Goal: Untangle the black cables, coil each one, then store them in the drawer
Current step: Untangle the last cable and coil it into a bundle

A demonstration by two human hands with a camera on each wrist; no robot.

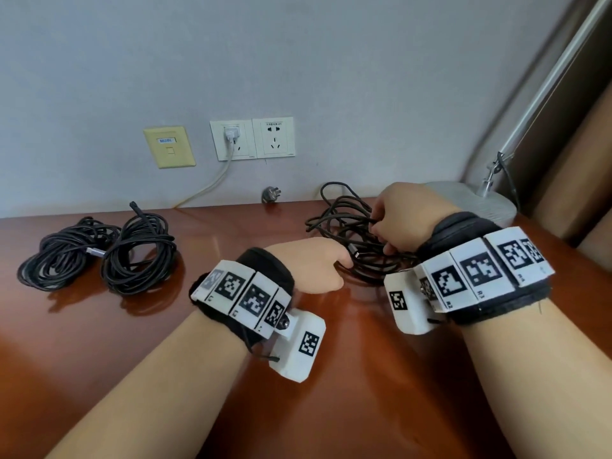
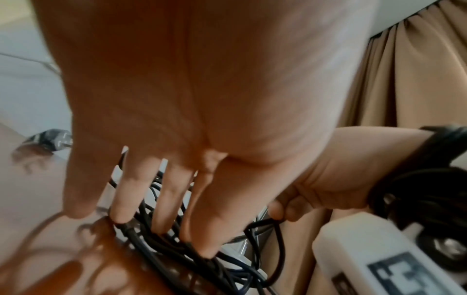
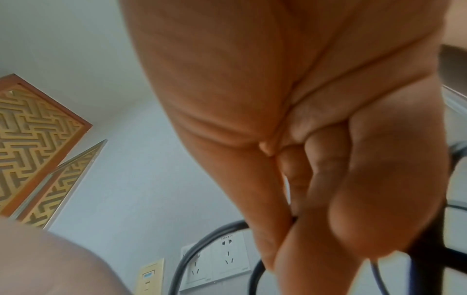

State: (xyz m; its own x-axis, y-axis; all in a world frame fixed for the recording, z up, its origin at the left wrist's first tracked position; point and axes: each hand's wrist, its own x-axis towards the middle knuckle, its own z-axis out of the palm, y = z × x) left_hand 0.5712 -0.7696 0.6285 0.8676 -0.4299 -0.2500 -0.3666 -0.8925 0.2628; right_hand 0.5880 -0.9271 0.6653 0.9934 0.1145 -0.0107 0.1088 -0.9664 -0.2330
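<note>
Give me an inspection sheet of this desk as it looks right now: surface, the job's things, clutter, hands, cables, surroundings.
Surface: glossy reddish-brown desk against a grey wall.
Job's things: two coiled black cables lie side by side at the left; a loose black cable tangle lies at the right. No drawer in view.
Clutter: a loose grey plug at the desk's back edge; a lamp base at the right.
Hands: left hand presses straight fingers onto the tangle; right hand grips its strands.
Cables: a white cord runs from a wall socket.
Surroundings: a brown curtain at the right.
</note>
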